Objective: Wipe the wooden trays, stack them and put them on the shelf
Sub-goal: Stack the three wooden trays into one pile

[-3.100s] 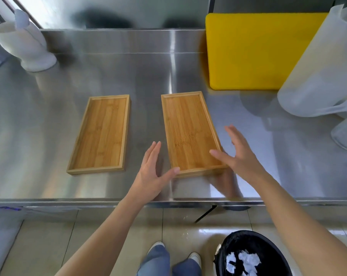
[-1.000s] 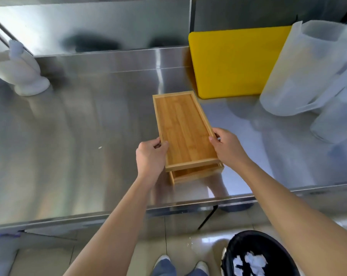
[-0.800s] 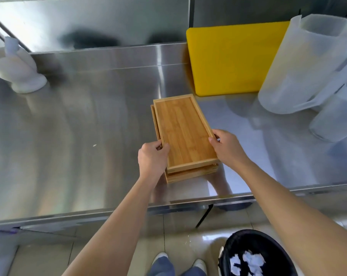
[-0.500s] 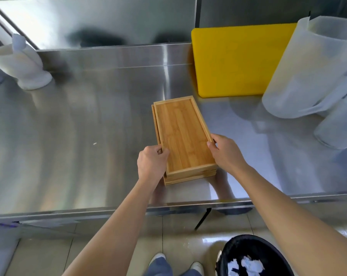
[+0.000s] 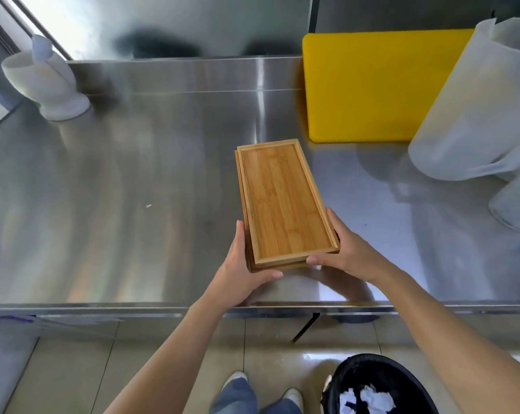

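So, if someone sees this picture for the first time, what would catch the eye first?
Probably the two stacked wooden trays at the middle of the steel counter, gripped at their near end by the left hand and right hand. Next, the bright yellow board leaning at the back right.

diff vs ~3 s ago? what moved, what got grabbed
The two wooden trays lay side by side; the left one has been stacked on the right one, leaving a stack with the bottom tray's edge showing at left. Both hands were open then; now the left hand and right hand grip the stack's near end. Yellow cutting board, white mortar and translucent plastic jug stayed put.
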